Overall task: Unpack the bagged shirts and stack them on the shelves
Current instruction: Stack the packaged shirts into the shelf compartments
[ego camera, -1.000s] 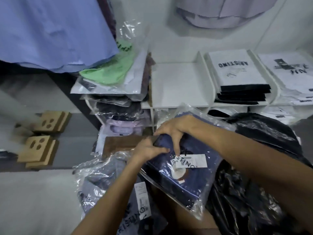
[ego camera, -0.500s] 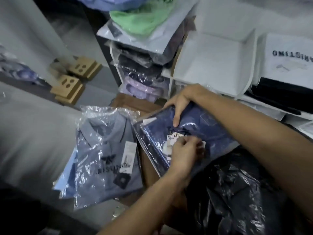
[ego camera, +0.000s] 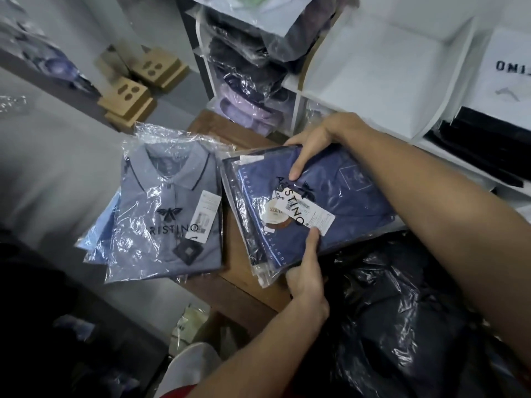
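A dark blue bagged shirt (ego camera: 339,202) lies tilted over a wooden surface (ego camera: 244,271), with a white tag and a round brown label on its front. My right hand (ego camera: 313,142) grips its far edge, thumb pressed on the plastic. My left hand (ego camera: 306,271) holds the near edge, thumb on top by the tag. To the left lies a grey-blue bagged polo shirt (ego camera: 169,214) on a small pile. White shelves (ego camera: 382,79) stand behind; one compartment is bare.
A big black plastic bag (ego camera: 402,311) fills the lower right. Bagged dark and lilac shirts (ego camera: 247,90) fill the left shelf column. Black folded shirts under white sheets (ego camera: 488,145) sit at right. Cardboard inserts (ego camera: 135,90) lie at back left.
The view has tipped down and left. My left hand slid from the tag to the bag's near edge. The blue bagged shirt now lies flatter between both hands.
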A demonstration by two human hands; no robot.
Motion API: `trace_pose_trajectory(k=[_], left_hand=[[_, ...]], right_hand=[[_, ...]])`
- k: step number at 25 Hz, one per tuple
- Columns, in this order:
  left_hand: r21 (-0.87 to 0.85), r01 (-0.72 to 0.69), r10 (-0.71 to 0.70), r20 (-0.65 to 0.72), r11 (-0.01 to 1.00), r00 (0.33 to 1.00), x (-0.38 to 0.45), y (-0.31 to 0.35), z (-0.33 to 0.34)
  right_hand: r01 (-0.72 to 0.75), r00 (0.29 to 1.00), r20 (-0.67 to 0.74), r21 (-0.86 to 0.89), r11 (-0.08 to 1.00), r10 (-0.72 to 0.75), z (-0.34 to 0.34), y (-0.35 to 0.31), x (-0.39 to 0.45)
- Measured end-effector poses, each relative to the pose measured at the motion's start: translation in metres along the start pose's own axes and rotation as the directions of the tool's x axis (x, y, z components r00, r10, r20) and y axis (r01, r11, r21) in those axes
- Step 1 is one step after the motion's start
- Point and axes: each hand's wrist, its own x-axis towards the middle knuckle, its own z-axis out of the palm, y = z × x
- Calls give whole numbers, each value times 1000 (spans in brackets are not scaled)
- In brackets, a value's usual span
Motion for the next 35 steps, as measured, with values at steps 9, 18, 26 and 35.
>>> trace_pose_trajectory(k=[9, 18, 26, 35], left_hand=[[-66, -30, 30, 6, 997, 1000, 27, 26, -7], [-118, -143, 157, 117, 983, 981, 53, 94, -4], [-3, -182, 170, 370, 983, 913, 75, 159, 9], [7, 73, -65, 537, 997, 841, 71, 105, 18]], right_hand=[[-112, 993, -15, 97, 989, 114, -4, 5, 8], [-47, 986, -123, 423, 905, 109, 10, 52, 2], [89, 977, -192, 751, 654, 88, 46, 94, -12], [-7, 980, -94, 868, 497, 177, 44, 107, -17]])
